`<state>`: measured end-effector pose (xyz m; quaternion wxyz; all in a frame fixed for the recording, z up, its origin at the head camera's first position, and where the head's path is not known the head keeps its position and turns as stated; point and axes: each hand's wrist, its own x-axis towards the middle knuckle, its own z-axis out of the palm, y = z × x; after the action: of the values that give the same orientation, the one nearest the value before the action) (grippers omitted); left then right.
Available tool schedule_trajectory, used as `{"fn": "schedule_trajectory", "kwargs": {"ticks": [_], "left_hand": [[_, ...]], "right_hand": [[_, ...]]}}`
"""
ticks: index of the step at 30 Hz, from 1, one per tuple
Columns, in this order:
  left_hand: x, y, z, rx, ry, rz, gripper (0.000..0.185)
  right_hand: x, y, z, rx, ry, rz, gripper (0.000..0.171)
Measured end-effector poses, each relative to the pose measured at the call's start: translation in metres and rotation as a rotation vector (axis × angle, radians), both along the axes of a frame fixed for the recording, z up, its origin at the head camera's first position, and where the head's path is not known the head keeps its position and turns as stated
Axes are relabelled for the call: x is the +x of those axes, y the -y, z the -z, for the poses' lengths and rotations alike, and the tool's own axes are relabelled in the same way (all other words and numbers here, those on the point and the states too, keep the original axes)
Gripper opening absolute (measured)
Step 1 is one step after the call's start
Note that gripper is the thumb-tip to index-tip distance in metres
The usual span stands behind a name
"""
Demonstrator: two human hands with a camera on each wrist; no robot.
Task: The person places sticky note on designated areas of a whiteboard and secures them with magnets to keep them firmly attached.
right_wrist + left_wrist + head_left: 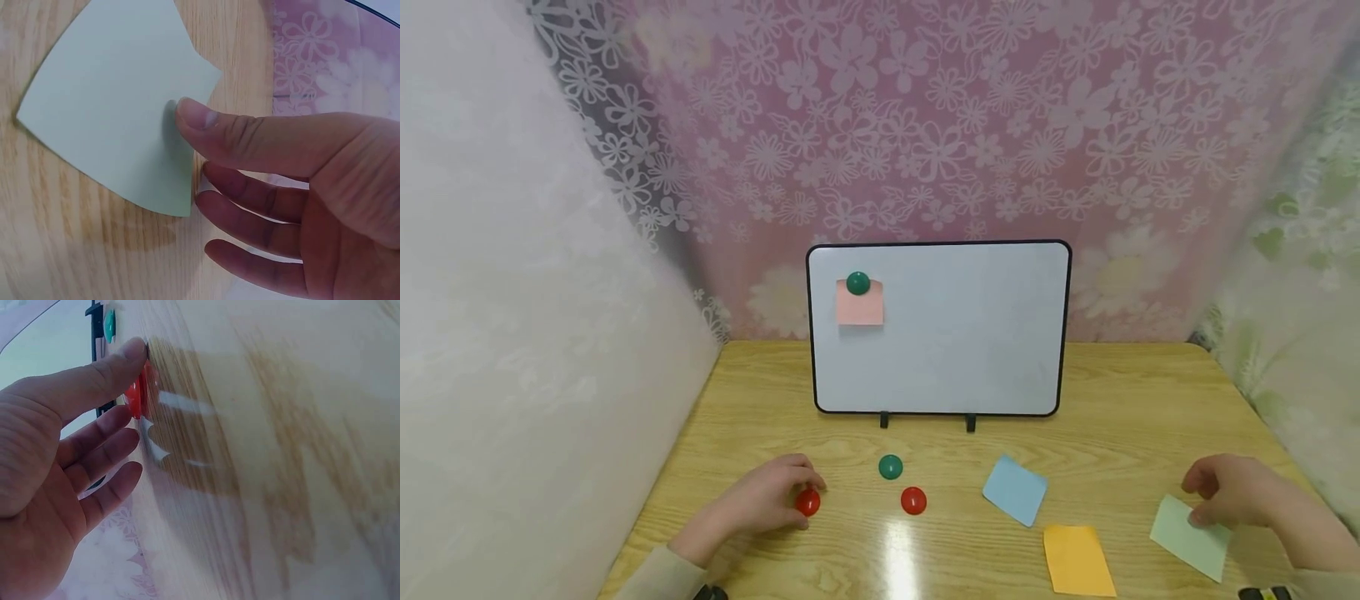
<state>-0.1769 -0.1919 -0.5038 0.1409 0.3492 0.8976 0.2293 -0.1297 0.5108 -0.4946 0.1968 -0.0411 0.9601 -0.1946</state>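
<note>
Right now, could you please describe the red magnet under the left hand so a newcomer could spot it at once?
Start at the whiteboard on the table. In front of it lie three magnets; take the leftmost, the red magnet touched by the left hand. The other red one lies untouched, right of it.

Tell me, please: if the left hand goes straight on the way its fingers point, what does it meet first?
Probably the red magnet that the left hand already touches; beyond it lies the second red magnet.
</note>
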Motion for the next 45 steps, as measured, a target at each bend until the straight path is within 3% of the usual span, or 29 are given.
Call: {"fn": "schedule_trajectory", "kwargs": {"ticks": [13, 23, 34, 39, 45], "left_hand": [[-0.003, 0.004, 0.007, 0.012, -0.03, -0.005, 0.036], [-0.003, 0.004, 0.008, 0.008, -0.023, -0.012, 0.035], [-0.003, 0.003, 0.01, -0.006, -0.036, -0.019, 0.034], [-0.003, 0.003, 0.011, 0.004, -0.037, -0.025, 0.034], [-0.004, 0.004, 0.013, 0.003, -0.03, -0.039, 0.034]], "right_hand": [[0.0, 0.01, 0.0, 0.014, -0.041, -0.011, 0.035], [-0.002, 0.011, 0.0, -0.001, 0.026, -0.008, 0.03], [-0.003, 0.01, 0.0, -0.012, -0.068, -0.058, 0.038], [0.0, 0.012, -0.002, -0.041, -0.049, -0.069, 0.045], [0.0, 0.011, 0.0, -0.069, -0.056, -0.112, 0.039]]}}
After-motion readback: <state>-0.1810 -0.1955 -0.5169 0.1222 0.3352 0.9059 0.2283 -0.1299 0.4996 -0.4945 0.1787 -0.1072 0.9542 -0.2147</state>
